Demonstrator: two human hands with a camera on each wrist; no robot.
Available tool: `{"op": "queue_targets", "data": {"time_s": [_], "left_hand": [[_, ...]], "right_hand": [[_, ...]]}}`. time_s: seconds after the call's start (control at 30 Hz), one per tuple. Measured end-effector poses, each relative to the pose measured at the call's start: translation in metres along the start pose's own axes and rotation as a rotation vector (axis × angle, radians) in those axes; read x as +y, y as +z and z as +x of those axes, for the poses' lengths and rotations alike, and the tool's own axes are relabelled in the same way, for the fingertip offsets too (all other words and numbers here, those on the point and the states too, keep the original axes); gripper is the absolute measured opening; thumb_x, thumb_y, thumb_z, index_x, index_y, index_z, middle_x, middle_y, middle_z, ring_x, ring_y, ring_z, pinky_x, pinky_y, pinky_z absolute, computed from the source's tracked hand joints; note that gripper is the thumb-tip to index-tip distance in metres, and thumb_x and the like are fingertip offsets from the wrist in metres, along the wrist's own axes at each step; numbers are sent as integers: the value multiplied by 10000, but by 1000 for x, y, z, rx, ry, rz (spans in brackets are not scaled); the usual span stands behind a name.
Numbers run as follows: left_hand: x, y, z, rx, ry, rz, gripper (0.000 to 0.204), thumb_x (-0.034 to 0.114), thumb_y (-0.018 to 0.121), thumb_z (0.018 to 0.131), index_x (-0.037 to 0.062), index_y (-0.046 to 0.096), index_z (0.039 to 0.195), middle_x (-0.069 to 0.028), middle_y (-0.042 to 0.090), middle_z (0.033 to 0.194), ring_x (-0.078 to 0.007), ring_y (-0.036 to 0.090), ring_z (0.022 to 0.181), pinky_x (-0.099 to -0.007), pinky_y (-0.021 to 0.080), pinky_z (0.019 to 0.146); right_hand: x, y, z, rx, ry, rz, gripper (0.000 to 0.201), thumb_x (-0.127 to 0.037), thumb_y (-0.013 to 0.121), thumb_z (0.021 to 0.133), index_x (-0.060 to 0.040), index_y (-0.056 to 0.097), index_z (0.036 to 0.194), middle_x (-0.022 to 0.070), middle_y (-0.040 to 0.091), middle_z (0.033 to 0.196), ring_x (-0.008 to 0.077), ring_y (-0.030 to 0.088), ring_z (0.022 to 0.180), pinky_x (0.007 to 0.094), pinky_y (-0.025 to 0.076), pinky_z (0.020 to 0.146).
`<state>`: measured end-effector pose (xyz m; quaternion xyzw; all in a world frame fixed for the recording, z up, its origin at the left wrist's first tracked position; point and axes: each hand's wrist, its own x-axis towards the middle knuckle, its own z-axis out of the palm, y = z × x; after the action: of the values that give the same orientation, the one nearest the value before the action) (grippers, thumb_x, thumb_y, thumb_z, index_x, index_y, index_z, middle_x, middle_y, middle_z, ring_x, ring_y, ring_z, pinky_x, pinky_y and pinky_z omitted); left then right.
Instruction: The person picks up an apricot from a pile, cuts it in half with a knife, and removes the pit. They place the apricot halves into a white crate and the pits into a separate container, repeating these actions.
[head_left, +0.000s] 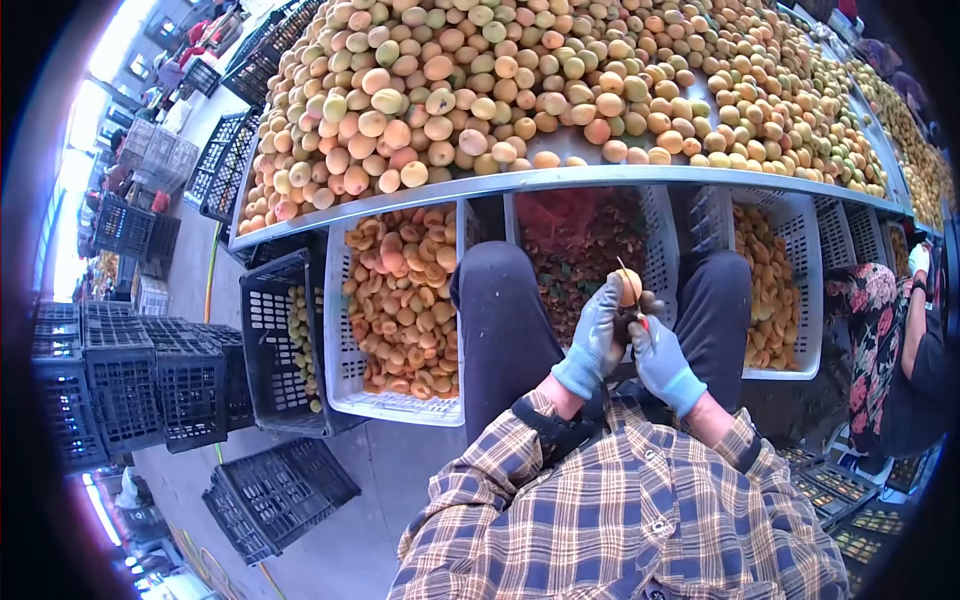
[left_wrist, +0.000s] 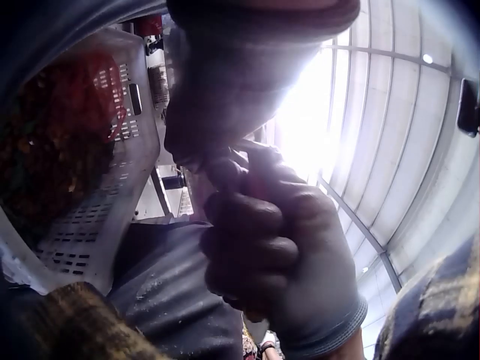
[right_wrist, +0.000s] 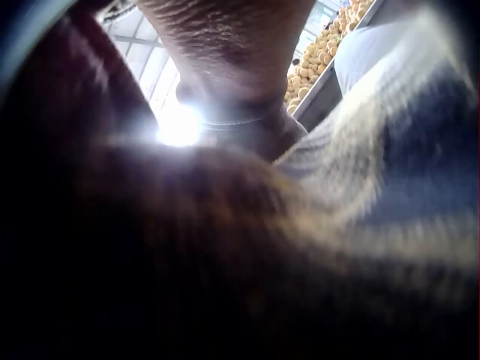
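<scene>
Both hands wear gloves and meet over the lap in the head view. My left hand (head_left: 594,335) grips an apricot (head_left: 629,288) near its fingertips. In my right hand (head_left: 664,365) is a small knife (head_left: 643,322) with a red handle, its thin blade up against the fruit. Seen from the left wrist, the right hand (left_wrist: 274,247) has its fingers curled in, right below the dark left hand (left_wrist: 225,97). The right wrist view shows mainly blurred sleeve (right_wrist: 360,180) and bare wrist (right_wrist: 232,45); the knife is hidden there.
A metal table edge (head_left: 560,180) runs ahead, heaped with apricots (head_left: 420,90). Below it stand a white crate (head_left: 340,375) of halved apricots, a crate (head_left: 660,240) of dark scraps between the knees, and another white crate (head_left: 805,340) of halves. Black crates (head_left: 275,495) lie left.
</scene>
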<state>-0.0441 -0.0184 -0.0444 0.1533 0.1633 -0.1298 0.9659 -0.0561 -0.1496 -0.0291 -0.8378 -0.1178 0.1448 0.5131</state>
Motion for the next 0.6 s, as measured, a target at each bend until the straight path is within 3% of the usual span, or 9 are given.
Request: {"op": "queue_targets", "data": {"time_s": [0.07,0.1,0.2,0.23,0.27,0.37,0.47,0.5,0.6], "left_hand": [[0,-9,5,-18,-47,59,347,399,583,920,72,607,1035,-40,638,900,-132,617,765,-307,531,656],[4,-6,4,14,54,199,425,460,569,910,73,600,1082,-61,650,911,-114,592,701,-238,495,599],[18,4,-1,11,167,304,379,391,581,922,51,597,1089,-82,652,959,-143,598,767,-289,523,672],[23,-2,-1,-41,106,268,389,387,585,920,62,574,1133,-100,640,977,-174,590,815,-311,519,702],[19,-4,2,-42,156,233,435,430,571,918,78,548,1173,-120,628,973,-206,585,826,-347,513,729],[16,-10,3,-42,-64,-44,494,500,524,919,81,541,1179,-141,631,945,-239,588,821,-381,507,755],[0,-11,7,27,-11,138,491,496,511,928,75,543,1179,-142,641,967,-228,601,848,-372,516,756],[4,-11,10,77,28,150,477,476,516,932,73,544,1184,-144,645,992,-214,610,871,-358,518,781],[12,-2,4,2,83,280,439,409,560,931,56,537,1191,-109,634,978,-179,586,856,-307,487,761]], "right_hand": [[4,-2,10,-29,44,33,326,-300,478,980,7,561,1054,226,640,932,357,640,880,370,481,722],[-1,-4,15,-44,-1,44,329,-306,477,978,3,563,1049,228,639,927,369,636,886,380,482,719],[-22,-16,21,-104,-32,-9,335,-326,476,974,-6,563,1022,231,636,903,408,621,903,406,482,706],[-33,-18,16,-123,42,-29,259,-252,489,976,-2,556,985,215,615,893,338,612,817,365,465,705],[-34,-16,10,-115,74,-34,267,-266,493,971,-4,542,960,228,608,846,382,615,793,398,458,663],[-16,-1,-4,-62,137,-166,294,-306,498,965,-16,535,985,227,623,820,402,630,777,406,475,646],[-5,-2,8,-49,184,-105,312,-315,491,967,-8,538,989,212,636,827,392,631,789,402,481,659],[-9,-6,13,-73,180,-29,379,-356,481,958,9,540,1041,259,639,865,425,618,852,448,485,702],[-19,-15,18,-141,182,83,397,-369,484,957,13,539,1046,253,641,862,419,621,852,437,487,704]]}}
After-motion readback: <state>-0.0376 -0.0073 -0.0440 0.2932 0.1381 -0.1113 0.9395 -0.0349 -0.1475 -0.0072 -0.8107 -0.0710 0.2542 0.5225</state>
